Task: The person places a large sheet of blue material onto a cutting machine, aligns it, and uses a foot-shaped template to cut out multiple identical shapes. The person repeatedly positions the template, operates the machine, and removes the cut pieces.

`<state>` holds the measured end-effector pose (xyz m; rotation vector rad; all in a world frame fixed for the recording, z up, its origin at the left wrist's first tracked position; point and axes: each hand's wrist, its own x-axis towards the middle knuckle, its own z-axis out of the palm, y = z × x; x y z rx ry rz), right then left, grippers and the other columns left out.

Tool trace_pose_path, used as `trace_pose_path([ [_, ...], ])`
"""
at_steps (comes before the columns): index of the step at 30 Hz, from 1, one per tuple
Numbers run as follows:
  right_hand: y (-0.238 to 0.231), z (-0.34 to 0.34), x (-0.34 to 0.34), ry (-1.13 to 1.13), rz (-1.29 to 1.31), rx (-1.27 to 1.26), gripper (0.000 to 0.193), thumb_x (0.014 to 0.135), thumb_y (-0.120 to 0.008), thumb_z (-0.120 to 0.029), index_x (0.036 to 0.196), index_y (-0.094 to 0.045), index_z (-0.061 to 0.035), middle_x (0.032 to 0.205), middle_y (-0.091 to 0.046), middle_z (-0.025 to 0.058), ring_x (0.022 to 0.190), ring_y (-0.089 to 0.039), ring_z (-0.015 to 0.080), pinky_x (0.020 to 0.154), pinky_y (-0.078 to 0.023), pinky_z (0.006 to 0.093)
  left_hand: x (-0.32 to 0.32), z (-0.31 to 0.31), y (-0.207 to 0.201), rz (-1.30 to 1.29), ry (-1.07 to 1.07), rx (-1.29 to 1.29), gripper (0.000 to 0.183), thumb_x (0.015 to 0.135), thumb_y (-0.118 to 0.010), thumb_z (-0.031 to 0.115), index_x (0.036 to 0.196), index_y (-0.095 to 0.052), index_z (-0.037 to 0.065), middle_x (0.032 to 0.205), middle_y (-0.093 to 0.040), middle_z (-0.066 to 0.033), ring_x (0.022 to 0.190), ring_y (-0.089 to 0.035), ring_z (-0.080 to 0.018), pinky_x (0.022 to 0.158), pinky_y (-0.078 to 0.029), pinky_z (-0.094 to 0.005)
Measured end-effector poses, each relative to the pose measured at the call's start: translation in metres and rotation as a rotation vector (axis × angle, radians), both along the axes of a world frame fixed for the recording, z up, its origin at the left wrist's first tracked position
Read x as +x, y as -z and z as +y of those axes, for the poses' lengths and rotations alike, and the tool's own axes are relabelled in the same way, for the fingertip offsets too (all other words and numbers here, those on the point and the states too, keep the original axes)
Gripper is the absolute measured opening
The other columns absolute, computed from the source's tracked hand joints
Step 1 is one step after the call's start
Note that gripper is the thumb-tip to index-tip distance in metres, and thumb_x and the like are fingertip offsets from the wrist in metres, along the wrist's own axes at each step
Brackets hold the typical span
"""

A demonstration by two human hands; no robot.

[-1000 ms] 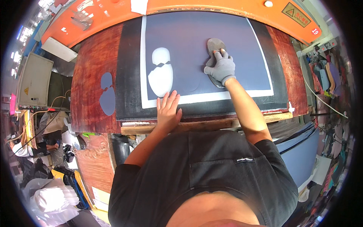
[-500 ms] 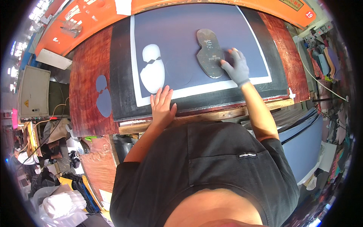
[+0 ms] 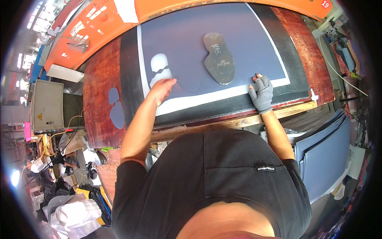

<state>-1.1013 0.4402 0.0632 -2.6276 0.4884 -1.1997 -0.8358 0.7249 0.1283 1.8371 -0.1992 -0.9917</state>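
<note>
My left hand (image 3: 162, 88) lies open on the blue sheet (image 3: 238, 44) — my gloved right hand (image 3: 261, 93) rests flat, fingers spread, near the dark sole shape (image 3: 219, 59).

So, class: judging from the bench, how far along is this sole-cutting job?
Done: one sole-shaped hole is already cut in the dark blue sheet, and two blue sole pieces lie on the reddish board. In hand: the bare left hand presses the sheet, the grey-gloved right hand rests beside the dark sole-shaped cutting die. Left: most of the sheet is uncut.
</note>
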Motion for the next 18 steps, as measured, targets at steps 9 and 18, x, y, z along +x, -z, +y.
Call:
trace_pose_path([
  [9,0.001,-0.005,0.003,-0.057,-0.045,0.058,0.025,0.069,-0.068,-0.014,0.089,-0.059,-0.0043,0.104,-0.058,0.0142,0.103,-0.053,0.0353,0.088,-0.042,0.0444,0.007,-0.017,-0.01,0.15,-0.223,-0.271,0.016,0.08,-0.069,0.012,0.086,-0.054,0.011,0.08,-0.051,0.0036,0.078,-0.048,-0.008,0.068,-0.037,-0.0214],
  [18,-0.033,0.026,0.019,-0.084,-0.095,-0.063,0.033,0.07,-0.07,-0.015,0.099,-0.059,-0.0034,0.111,-0.057,0.0132,0.108,-0.051,0.0341,0.092,-0.04,0.0442,0.006,-0.014,0.006,0.202,-0.311,-0.536,0.022,0.082,-0.067,0.006,0.101,-0.057,0.006,0.099,-0.057,0.0002,0.097,-0.053,-0.0113,0.089,-0.039,-0.021],
])
